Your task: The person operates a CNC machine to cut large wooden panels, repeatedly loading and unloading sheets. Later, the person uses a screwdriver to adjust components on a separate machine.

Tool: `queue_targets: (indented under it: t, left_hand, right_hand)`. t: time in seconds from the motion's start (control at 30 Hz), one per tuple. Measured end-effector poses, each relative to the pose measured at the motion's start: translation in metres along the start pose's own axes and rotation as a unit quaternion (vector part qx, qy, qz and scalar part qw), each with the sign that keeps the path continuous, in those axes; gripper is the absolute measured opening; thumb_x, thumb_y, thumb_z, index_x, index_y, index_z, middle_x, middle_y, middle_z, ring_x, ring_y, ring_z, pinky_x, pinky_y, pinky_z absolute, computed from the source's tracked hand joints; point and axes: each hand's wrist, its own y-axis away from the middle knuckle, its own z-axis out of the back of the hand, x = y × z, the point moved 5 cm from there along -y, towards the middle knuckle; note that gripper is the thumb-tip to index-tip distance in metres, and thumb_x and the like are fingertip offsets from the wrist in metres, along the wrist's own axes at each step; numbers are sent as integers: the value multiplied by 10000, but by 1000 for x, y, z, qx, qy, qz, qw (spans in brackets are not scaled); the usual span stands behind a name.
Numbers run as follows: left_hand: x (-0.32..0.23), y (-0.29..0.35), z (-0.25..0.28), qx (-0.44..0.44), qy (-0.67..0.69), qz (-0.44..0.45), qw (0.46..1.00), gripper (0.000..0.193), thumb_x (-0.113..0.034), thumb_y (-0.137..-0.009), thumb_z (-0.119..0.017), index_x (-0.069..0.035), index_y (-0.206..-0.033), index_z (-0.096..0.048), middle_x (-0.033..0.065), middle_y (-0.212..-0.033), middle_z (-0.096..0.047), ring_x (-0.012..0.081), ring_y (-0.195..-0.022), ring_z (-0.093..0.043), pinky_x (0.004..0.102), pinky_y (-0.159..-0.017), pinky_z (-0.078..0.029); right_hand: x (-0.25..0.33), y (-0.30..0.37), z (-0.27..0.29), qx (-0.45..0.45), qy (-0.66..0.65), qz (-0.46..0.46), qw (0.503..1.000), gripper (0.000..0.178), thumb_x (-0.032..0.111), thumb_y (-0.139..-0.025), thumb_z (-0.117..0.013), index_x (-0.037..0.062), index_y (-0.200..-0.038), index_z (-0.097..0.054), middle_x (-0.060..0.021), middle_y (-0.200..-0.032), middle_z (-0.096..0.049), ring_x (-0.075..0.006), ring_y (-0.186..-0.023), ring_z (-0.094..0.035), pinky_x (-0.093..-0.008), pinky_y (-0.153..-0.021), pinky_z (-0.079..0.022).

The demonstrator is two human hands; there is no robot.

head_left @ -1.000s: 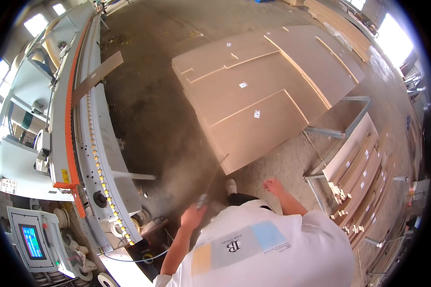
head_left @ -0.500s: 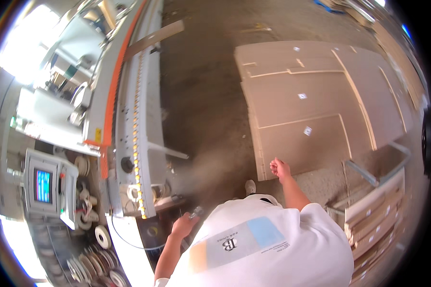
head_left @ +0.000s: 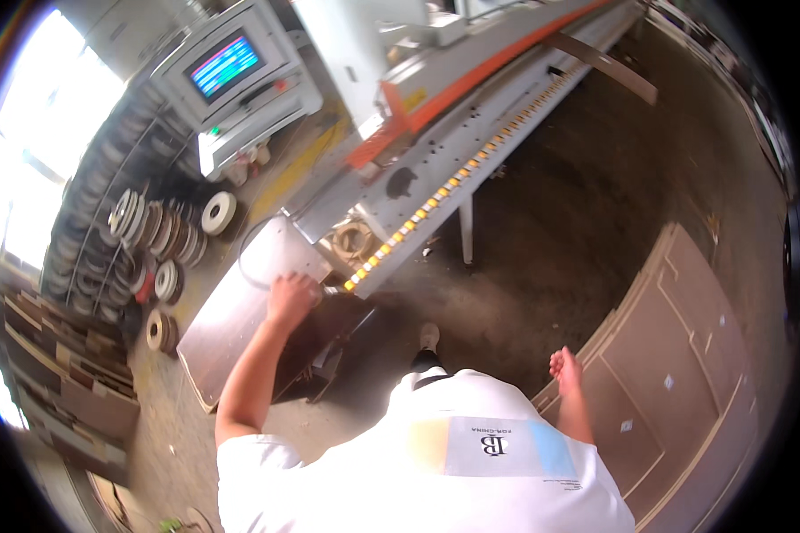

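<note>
My left hand (head_left: 293,298) is closed over the corner of a brown-topped side table (head_left: 240,324). A short silvery tip (head_left: 333,290) sticks out from its fingers; the rest of that small tool is hidden. Beside the hand a thin hose (head_left: 243,262) curves over the tabletop. The long grey machine bed (head_left: 436,169), edged with yellow rollers, ends just past my left hand. My right hand (head_left: 564,366) is a loose fist with nothing visible in it, over the near edge of a stack of brown panels (head_left: 684,338).
A control console (head_left: 231,75) with a lit screen stands at the upper left. Rolls of edge banding (head_left: 156,226) fill a rack and the floor at left. A brown strip (head_left: 604,67) juts off the machine's far end. Stacked boards (head_left: 71,355) lean at the far left.
My view has turned left, so the machine slants across the picture and the panels sit lower right. My left hand has moved forward to the side table. My right hand stays fisted.
</note>
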Motion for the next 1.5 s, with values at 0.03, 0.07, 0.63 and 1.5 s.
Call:
queue_targets:
  t: [0.03,0.07,0.63,1.5]
  left_hand:
    - [32,-8,-4,-98,-38,0,994,117,-209,-842,-645,-202,-943,-703,-8,-955,-655,207,-964,-610,405,-800,-482]
    - [64,-19,-5,-149,-10,30,988,84,-192,-836,-651,-208,-903,-700,-7,-933,-644,206,-948,-608,396,-776,-485]
    - [411,-244,-175,-300,530,327,723,327,-351,-921,-722,-152,-1180,-736,46,-949,-772,184,-852,-718,308,-768,-516]
    - [-421,-423,-51,319,661,-152,662,292,-166,-1033,-589,24,-1248,-644,103,-998,-730,137,-812,-679,274,-737,-562]
  right_hand:
    - [-7,1,-12,0,38,-11,999,323,399,-1026,-601,116,-886,-670,-13,-786,-690,-106,-677,-641,-270,-578,-517]
    - [-15,2,-25,-4,76,-23,997,326,404,-1019,-607,116,-878,-667,-10,-777,-684,-102,-675,-638,-266,-577,-515]
    - [30,63,-149,-21,269,-28,962,251,286,-980,-674,49,-1046,-724,-33,-824,-698,-158,-759,-667,-318,-626,-517]
    - [55,-156,49,-177,161,86,967,314,364,-966,-644,77,-1009,-764,-33,-887,-752,-143,-710,-681,-320,-622,-540]
